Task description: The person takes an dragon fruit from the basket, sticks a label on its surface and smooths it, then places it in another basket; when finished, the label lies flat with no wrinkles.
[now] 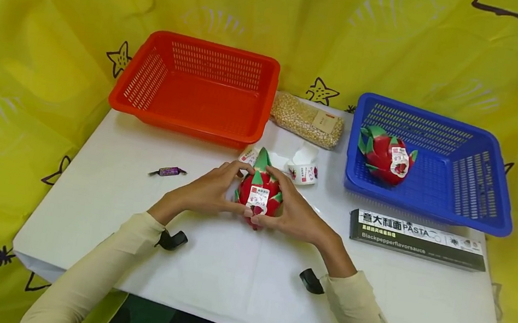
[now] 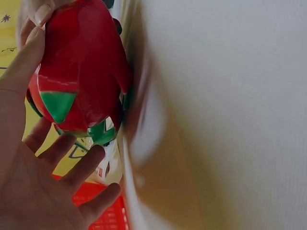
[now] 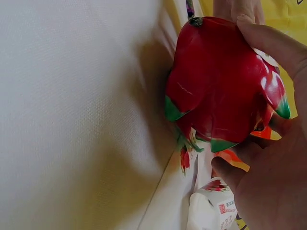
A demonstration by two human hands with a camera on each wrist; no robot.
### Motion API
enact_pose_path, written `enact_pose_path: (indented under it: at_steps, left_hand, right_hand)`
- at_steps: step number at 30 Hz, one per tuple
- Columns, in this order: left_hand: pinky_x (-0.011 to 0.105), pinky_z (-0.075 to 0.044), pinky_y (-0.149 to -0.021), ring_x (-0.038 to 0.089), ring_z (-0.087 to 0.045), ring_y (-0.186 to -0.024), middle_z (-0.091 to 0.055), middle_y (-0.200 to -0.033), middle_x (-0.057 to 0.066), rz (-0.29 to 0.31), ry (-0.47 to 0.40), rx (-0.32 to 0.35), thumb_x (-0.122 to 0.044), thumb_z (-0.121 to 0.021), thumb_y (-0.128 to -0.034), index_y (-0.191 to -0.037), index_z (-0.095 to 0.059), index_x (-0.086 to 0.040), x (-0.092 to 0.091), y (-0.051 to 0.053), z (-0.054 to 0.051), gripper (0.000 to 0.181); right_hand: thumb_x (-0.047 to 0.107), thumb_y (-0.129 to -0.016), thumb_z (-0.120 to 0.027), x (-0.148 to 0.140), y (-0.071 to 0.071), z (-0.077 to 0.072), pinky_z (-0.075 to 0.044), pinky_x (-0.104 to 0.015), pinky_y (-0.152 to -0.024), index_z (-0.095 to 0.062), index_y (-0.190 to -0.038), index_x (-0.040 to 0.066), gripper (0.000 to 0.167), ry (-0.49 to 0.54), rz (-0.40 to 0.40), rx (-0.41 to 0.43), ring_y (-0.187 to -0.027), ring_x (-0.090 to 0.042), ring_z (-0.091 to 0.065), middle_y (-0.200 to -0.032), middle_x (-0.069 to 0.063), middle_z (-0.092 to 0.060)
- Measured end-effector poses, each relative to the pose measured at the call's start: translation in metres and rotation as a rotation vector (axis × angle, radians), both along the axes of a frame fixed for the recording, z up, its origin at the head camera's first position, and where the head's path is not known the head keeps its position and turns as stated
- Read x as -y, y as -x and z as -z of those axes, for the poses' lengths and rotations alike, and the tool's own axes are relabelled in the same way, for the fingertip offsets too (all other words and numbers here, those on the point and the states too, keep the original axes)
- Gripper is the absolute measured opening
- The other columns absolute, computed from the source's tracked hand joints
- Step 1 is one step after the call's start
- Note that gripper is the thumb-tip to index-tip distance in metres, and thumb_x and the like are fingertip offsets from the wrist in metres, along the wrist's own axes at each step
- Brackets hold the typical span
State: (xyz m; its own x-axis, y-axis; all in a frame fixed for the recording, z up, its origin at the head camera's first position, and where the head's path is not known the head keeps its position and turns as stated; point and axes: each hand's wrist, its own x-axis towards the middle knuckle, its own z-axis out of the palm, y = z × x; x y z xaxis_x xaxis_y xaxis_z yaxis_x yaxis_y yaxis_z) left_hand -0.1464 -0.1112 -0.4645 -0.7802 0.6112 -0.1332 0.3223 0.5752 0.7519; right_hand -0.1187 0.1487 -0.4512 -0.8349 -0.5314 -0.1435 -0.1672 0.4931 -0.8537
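A red dragon fruit with green tips (image 1: 246,186) sits on the white table between both hands, a printed sticker (image 1: 258,197) on its near face. My left hand (image 1: 210,190) holds its left side, thumb at the sticker's lower edge. From the right, my right hand (image 1: 299,211) grips it, its thumb beside the left one. In the left wrist view, the fruit (image 2: 81,62) has the left fingers spread along its far end. The right wrist view shows the fruit (image 3: 216,81) between right thumb and fingers. Behind it lies a roll of stickers (image 1: 304,173) with a loose white strip.
A red basket (image 1: 208,133) stands at the back left. The blue basket (image 1: 431,208) on the right contains another stickered dragon fruit (image 1: 384,157). Between the baskets lies a bag of grains (image 1: 300,118). A pasta box (image 1: 417,240) is at right, a purple-wrapped candy (image 1: 169,171) at left.
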Motion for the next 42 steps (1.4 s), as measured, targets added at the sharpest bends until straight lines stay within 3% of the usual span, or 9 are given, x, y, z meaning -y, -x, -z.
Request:
enact_pose_path:
  at_steps: [6, 10, 16, 21, 23, 29, 32, 38, 42]
  left_hand:
    - [0.057, -0.045, -0.112, 0.028, -0.049, -0.136, -0.052, -0.146, 0.009, -0.013, -0.051, 0.054, -0.047, -0.078, -0.0955, -0.152, -0.038, -0.023, 0.0, 0.001, 0.002, 0.073]
    - [0.055, -0.046, -0.112, 0.028, -0.049, -0.135, -0.051, -0.146, 0.009, 0.009, -0.088, 0.078, -0.044, -0.075, -0.0988, -0.152, -0.036, -0.02, 0.002, 0.001, 0.002, 0.07]
    - [0.055, -0.043, -0.114, 0.026, -0.046, -0.137, -0.05, -0.148, 0.005, 0.03, -0.089, 0.12, -0.046, -0.071, -0.1012, -0.154, -0.034, -0.022, 0.003, 0.0, 0.001, 0.068]
    - [0.055, -0.043, -0.114, 0.027, -0.047, -0.137, -0.049, -0.148, 0.004, 0.025, -0.102, 0.128, -0.047, -0.068, -0.1028, -0.152, -0.035, -0.022, 0.003, 0.0, 0.0, 0.064]
    - [0.055, -0.042, -0.115, 0.027, -0.049, -0.136, -0.05, -0.149, 0.003, 0.023, -0.105, 0.114, -0.046, -0.067, -0.1036, -0.151, -0.036, -0.022, 0.003, 0.002, 0.0, 0.062]
    - [0.056, -0.042, -0.115, 0.029, -0.05, -0.136, -0.048, -0.15, 0.005, 0.022, -0.121, 0.098, -0.044, -0.065, -0.1054, -0.15, -0.036, -0.018, 0.001, 0.004, -0.002, 0.059]
    - [0.054, -0.043, -0.114, 0.029, -0.05, -0.134, -0.047, -0.15, 0.007, 0.011, -0.125, 0.08, -0.043, -0.059, -0.1086, -0.149, -0.036, -0.015, -0.002, 0.004, -0.001, 0.054]
    - [0.052, -0.044, -0.111, 0.03, -0.051, -0.13, -0.046, -0.148, 0.008, 0.006, -0.126, 0.061, -0.039, -0.055, -0.1112, -0.146, -0.035, -0.011, -0.005, 0.005, 0.0, 0.048]
    - [0.052, -0.043, -0.112, 0.029, -0.05, -0.131, -0.047, -0.147, 0.008, 0.014, -0.113, 0.074, -0.041, -0.058, -0.1097, -0.146, -0.035, -0.014, -0.004, 0.006, -0.001, 0.051]
  right_hand:
    - [0.034, -0.094, -0.082, -0.005, 0.002, 0.002, -0.029, -0.063, -0.125, -0.026, -0.168, 0.023, 0.094, 0.065, 0.021, 0.069, -0.152, -0.031, -0.037, -0.168, -0.003, -0.034]
    - [0.031, -0.095, -0.081, -0.005, 0.003, 0.003, -0.029, -0.065, -0.124, -0.027, -0.167, 0.024, 0.09, 0.1, 0.007, 0.083, -0.152, -0.033, -0.037, -0.168, -0.005, -0.034]
    - [0.018, -0.105, -0.067, -0.004, 0.004, 0.007, -0.04, -0.06, -0.119, -0.035, -0.163, 0.015, 0.066, 0.232, 0.066, 0.133, -0.151, -0.039, -0.042, -0.164, -0.012, -0.04]
    - [0.014, -0.105, -0.062, 0.003, 0.006, 0.004, -0.034, -0.062, -0.123, -0.043, -0.156, 0.011, 0.055, 0.296, 0.119, 0.146, -0.152, -0.036, -0.038, -0.16, -0.012, -0.044]
    - [0.013, -0.103, -0.061, 0.005, 0.007, 0.001, -0.033, -0.063, -0.123, -0.045, -0.155, 0.012, 0.054, 0.301, 0.13, 0.163, -0.154, -0.035, -0.035, -0.16, -0.011, -0.043]
    - [0.014, -0.104, -0.055, 0.008, 0.007, -0.004, -0.043, -0.061, -0.115, -0.045, -0.156, 0.018, 0.053, 0.264, 0.139, 0.225, -0.146, -0.037, -0.039, -0.162, -0.007, -0.037]
    - [0.016, -0.106, -0.052, 0.008, 0.008, -0.006, -0.043, -0.059, -0.114, -0.043, -0.157, 0.021, 0.052, 0.25, 0.111, 0.236, -0.144, -0.037, -0.039, -0.164, -0.006, -0.033]
    - [0.021, -0.102, -0.07, -0.001, 0.009, -0.004, -0.036, -0.062, -0.121, -0.031, -0.164, 0.027, 0.073, 0.214, -0.014, 0.225, -0.155, -0.032, -0.025, -0.175, -0.002, -0.015]
    - [0.022, -0.097, -0.079, -0.006, 0.01, 0.002, -0.034, -0.062, -0.122, -0.029, -0.165, 0.03, 0.085, 0.177, -0.047, 0.181, -0.158, -0.031, -0.021, -0.177, 0.0, -0.011]
